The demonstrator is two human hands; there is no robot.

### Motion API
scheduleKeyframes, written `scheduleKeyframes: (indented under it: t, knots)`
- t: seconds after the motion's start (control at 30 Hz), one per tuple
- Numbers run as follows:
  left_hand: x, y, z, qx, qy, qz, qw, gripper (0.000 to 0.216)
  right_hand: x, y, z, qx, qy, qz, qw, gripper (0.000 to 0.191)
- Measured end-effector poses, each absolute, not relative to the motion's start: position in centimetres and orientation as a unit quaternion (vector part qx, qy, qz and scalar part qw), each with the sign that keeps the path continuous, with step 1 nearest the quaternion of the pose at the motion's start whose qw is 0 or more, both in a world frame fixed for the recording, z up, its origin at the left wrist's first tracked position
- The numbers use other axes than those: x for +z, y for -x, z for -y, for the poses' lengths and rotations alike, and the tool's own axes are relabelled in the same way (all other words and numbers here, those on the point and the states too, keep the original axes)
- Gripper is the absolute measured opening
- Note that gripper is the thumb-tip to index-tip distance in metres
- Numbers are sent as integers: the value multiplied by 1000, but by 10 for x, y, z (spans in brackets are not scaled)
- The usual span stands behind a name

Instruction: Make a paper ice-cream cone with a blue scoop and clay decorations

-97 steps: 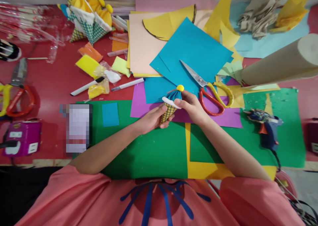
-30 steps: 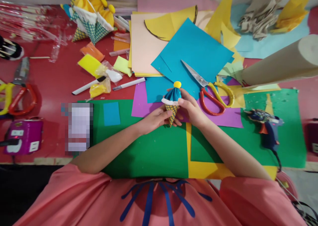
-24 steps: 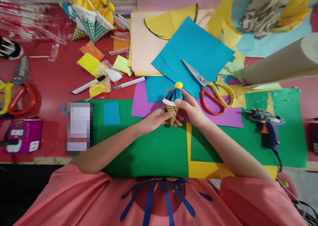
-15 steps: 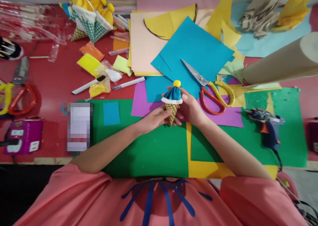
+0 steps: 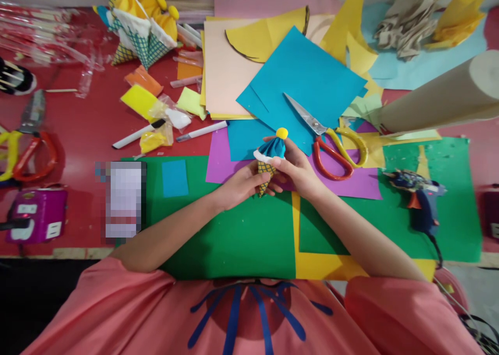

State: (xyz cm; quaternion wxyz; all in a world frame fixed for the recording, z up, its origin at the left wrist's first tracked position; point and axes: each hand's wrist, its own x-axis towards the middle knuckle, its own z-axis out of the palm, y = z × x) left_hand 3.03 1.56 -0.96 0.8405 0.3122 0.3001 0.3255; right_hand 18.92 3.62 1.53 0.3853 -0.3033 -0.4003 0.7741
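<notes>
Between my hands, above the green sheet (image 5: pixel 234 240), is a small paper ice cream cone (image 5: pixel 273 149) with a blue pleated top, a white rim, a yellow ball and a yellow checked cone. My left hand (image 5: pixel 246 182) grips the checked part, its thumb across the front. From the other side my right hand (image 5: pixel 298 172) holds it, thumb pressed at the white rim and fingers behind. The cone leans, its ball end toward the upper right. Some fingertips of both hands are hidden behind it. Scissors (image 5: pixel 322 131) with red and yellow handles lie just right of my right hand.
A glue gun (image 5: pixel 424 199) lies at the right, near a large paper roll (image 5: pixel 440 95). Blue paper (image 5: pixel 300 74) lies behind my hands. More finished cones (image 5: pixel 144 27), pens (image 5: pixel 202 130), clay packets (image 5: pixel 142 103) and a second pair of scissors (image 5: pixel 33 136) occupy the left.
The ice cream cone has tilted, its ball end moving right and its tip left. My right thumb has come down onto the white rim.
</notes>
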Motion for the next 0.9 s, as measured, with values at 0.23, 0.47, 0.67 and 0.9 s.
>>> scheduleKeyframes:
  t: [0.23, 0.47, 0.67, 0.9]
  knots:
    - [-10, -31, -15, 328, -306, -308, 839, 48, 13, -190, -38, 780, 318, 399, 363, 44]
    - [-10, -29, -15, 326, -294, -302, 846, 49, 6, -190, -39, 797, 299, 369, 374, 48]
    - [-8, -29, -15, 323, -289, -300, 850, 49, 4, -191, -39, 800, 287, 365, 379, 26]
    - [-7, -31, -16, 335, -271, -308, 848, 45, 3, -190, -38, 790, 298, 364, 393, 26]
